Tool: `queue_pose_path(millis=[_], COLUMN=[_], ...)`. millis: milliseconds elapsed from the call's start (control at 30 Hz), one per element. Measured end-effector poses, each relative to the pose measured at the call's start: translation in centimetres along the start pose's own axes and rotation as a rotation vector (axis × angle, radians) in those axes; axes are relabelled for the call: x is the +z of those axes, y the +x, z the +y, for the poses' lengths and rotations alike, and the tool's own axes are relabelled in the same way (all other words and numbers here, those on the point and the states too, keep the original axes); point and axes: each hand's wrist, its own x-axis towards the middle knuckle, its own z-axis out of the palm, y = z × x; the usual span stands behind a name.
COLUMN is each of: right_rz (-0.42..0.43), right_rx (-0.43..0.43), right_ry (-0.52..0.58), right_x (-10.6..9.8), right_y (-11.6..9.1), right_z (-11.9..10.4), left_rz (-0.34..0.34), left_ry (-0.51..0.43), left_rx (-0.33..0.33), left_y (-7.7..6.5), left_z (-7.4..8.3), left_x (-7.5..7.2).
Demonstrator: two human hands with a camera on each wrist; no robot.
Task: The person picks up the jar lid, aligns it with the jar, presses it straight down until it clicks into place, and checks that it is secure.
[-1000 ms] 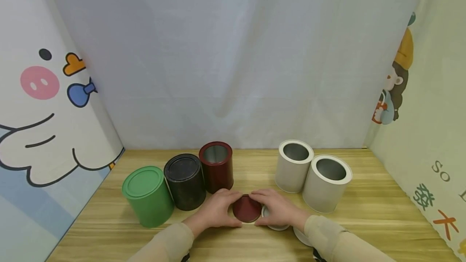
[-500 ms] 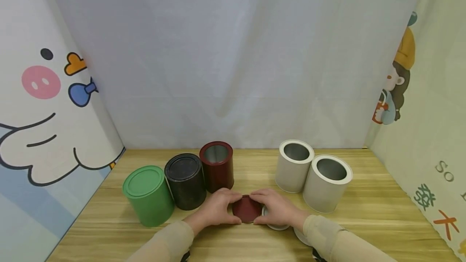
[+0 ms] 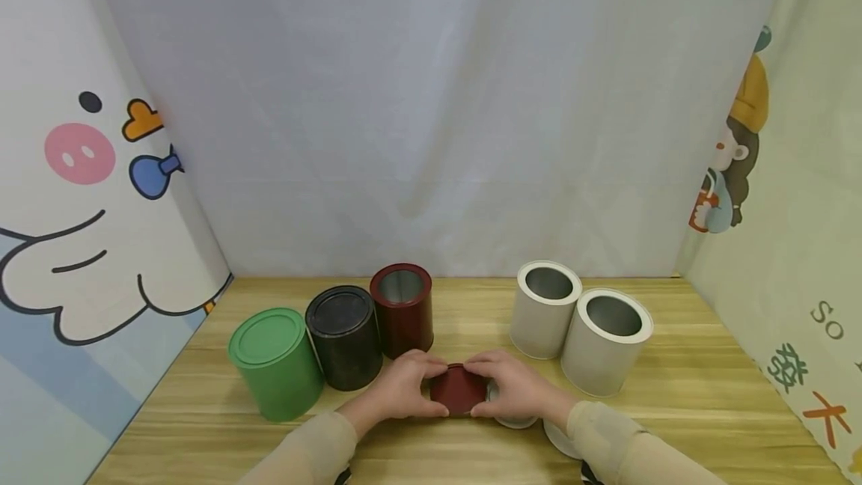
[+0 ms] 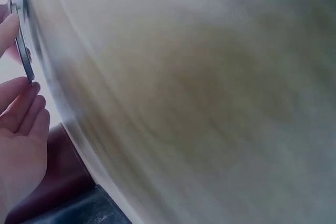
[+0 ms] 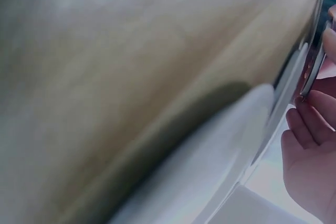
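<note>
In the head view, a dark red can lid [image 3: 458,389] lies between both hands at the table's front middle. My left hand [image 3: 407,386] grips its left edge, fingers at the far side and thumb at the near side. The right edge is gripped likewise by my right hand [image 3: 515,386]. Edge-on, the lid [image 4: 23,51] shows between thumb and fingers in the left wrist view. White lids [image 3: 560,440] lie partly hidden under my right hand and forearm. Behind the left hand stands an open dark red can [image 3: 411,324].
Left of the red can stand a black lidded can [image 3: 346,354] and a green lidded can [image 3: 283,380]. Two open white cans, one farther back [image 3: 539,324] and one nearer [image 3: 595,361], stand touching at the right. A pale curtain [image 3: 431,111] closes off the table's back edge.
Both hands keep their hold on the red lid, which shows slightly wider between them now. The cans have not moved; the view has shifted slightly.
</note>
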Motion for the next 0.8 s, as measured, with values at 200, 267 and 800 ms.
queue_pose_path(millis=[200, 267, 800], right_rz=[0.045, 0.074, 0.197], right_rx=[-0.006, -0.013, -0.096], right_ry=[0.08, 0.09, 0.126], right_x=[-0.8, -1.2, -4.2], right_y=[-0.1, -0.1, 1.0], right_z=[-0.3, -0.5, -1.3], left_rz=[0.029, 0.04, 0.18], left_ry=[-0.099, -0.138, -0.196], left_rx=[-0.026, -0.044, -0.004], left_y=[-0.3, -0.4, -0.8], left_z=[0.4, 0.6, 1.9], left_x=[-1.0, -1.5, -5.3])
